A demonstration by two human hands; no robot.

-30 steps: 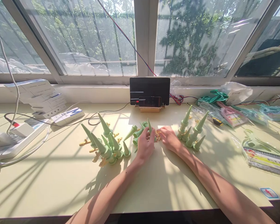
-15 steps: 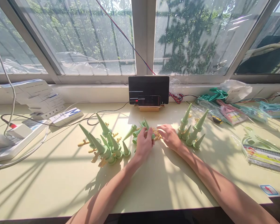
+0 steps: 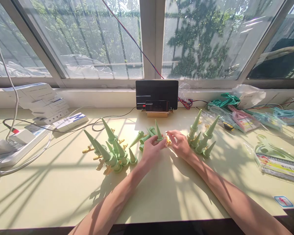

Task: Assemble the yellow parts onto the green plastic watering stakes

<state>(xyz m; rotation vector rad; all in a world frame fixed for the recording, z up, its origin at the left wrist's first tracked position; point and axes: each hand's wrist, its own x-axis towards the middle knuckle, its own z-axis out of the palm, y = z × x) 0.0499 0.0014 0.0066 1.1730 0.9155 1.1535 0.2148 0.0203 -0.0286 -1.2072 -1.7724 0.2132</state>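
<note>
My left hand [image 3: 153, 148] is closed around the base of a green cone-shaped spike [image 3: 158, 130], whose point stands upward. Just to the right, my right hand [image 3: 178, 143] has its fingers bent around a small yellow tap-like piece [image 3: 169, 141], partly hidden by the fingertips. Behind my left hand lie several loose green spikes [image 3: 144, 138]. On the left stands a cluster of green spikes [image 3: 110, 156], some with yellow taps [image 3: 88, 149] sticking out sideways. Beyond my right wrist stands another group of green spikes [image 3: 203, 140].
A black tablet [image 3: 156, 89] and a phone [image 3: 157, 105] lean on a stand at the back. White boxes [image 3: 39, 101] and a power strip [image 3: 22, 143] with cables are at left. Bagged packets [image 3: 279, 163], plastic wrapping and a yellow-black tool [image 3: 228, 126] lie at right.
My left hand has shifted slightly right and turned, so the green spike in it now stands more upright and shows more. My right fingers have drawn closer together by the yellow pieces.
</note>
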